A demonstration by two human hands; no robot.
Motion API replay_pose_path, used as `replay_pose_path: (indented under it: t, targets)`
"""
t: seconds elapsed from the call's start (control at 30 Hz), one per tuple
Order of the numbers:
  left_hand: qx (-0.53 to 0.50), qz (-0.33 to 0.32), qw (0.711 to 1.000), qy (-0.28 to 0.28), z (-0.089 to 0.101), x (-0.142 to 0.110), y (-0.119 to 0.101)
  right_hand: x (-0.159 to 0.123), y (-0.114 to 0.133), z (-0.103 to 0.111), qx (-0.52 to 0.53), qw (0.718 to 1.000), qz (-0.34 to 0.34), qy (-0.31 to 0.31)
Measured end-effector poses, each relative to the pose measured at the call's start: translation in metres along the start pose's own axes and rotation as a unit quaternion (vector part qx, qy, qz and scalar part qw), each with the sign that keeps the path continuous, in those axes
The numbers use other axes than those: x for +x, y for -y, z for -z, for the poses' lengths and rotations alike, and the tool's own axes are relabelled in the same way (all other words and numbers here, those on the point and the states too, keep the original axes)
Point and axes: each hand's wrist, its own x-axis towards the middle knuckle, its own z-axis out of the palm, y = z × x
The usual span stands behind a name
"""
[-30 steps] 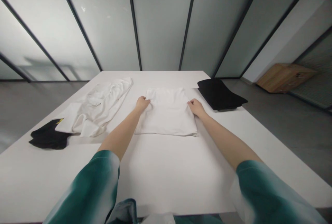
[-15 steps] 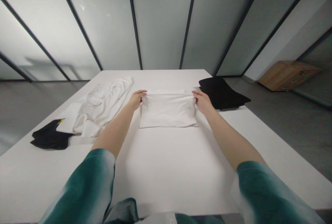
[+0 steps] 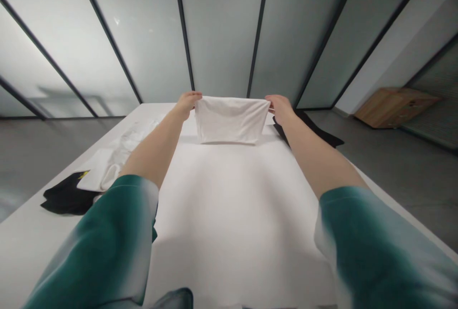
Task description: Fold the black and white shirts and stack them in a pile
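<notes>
Both hands are closed in a pinch on the far corners of a folded white cloth garment: the left hand holds its left corner and the right hand its right corner. The fingers curl over the top edge, and the thumbs are hard to make out behind the fabric. Both arms reach straight out and away from the body, well apart and nearly level, with the wrists high and the bare forearms angled in toward the garment. Teal-and-white sleeves fill the near corners of the view.

The garment hangs as a flat rectangle from the two hands, above the far middle of a long white table. Its lower edge sits at or just above the tabletop; which one, I cannot tell.

To the left lies a rumpled white garment, and beside its near end, a black garment with a small yellow mark, partly under it. To the far right, a flat black garment is mostly hidden behind the right forearm. Beyond the table stand frosted glass panels with dark metal frames, and a low wooden box rests on the grey floor at right.
</notes>
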Motion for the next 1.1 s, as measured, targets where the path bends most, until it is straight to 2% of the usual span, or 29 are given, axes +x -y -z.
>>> replay_pose_path:
  t: [0.07,0.13,0.23,0.33,0.4,0.47,0.53,0.6,0.77,0.9,1.1]
  targets:
    - [0.013,-0.044,0.999,0.002,0.005,0.012,-0.016,0.012,0.014,0.003,-0.006,0.999,0.050,0.011]
    - [0.028,-0.076,0.997,0.004,0.012,0.008,-0.023,0.007,0.016,0.012,-0.025,0.995,0.093,0.027]
    - [0.056,-0.073,0.995,0.025,0.021,-0.033,-0.012,-0.033,-0.007,0.031,-0.078,0.990,0.100,0.059]
    - [0.076,-0.003,0.991,0.110,0.025,-0.100,0.021,-0.089,-0.049,0.052,-0.178,0.974,0.027,0.135]
    - [0.104,0.099,0.970,0.198,0.025,-0.138,0.048,-0.117,-0.076,0.063,-0.248,0.945,-0.044,0.210]
    - [0.122,0.159,0.957,0.208,0.021,-0.160,0.069,-0.129,-0.093,0.066,-0.269,0.933,-0.075,0.227]
    - [0.133,0.182,0.959,0.170,0.014,-0.166,0.083,-0.128,-0.099,0.062,-0.290,0.929,-0.085,0.214]
    - [0.171,0.178,0.961,0.125,0.005,-0.162,0.089,-0.124,-0.098,0.053,-0.338,0.917,-0.082,0.197]
    - [0.315,0.091,0.942,0.076,-0.012,-0.166,0.092,-0.132,-0.101,0.031,-0.473,0.868,0.007,0.151]
    - [0.361,0.033,0.930,0.063,-0.015,-0.181,0.097,-0.146,-0.113,0.028,-0.503,0.853,0.060,0.125]
    - [0.389,0.022,0.918,0.071,-0.015,-0.182,0.098,-0.146,-0.118,0.031,-0.518,0.844,0.076,0.118]
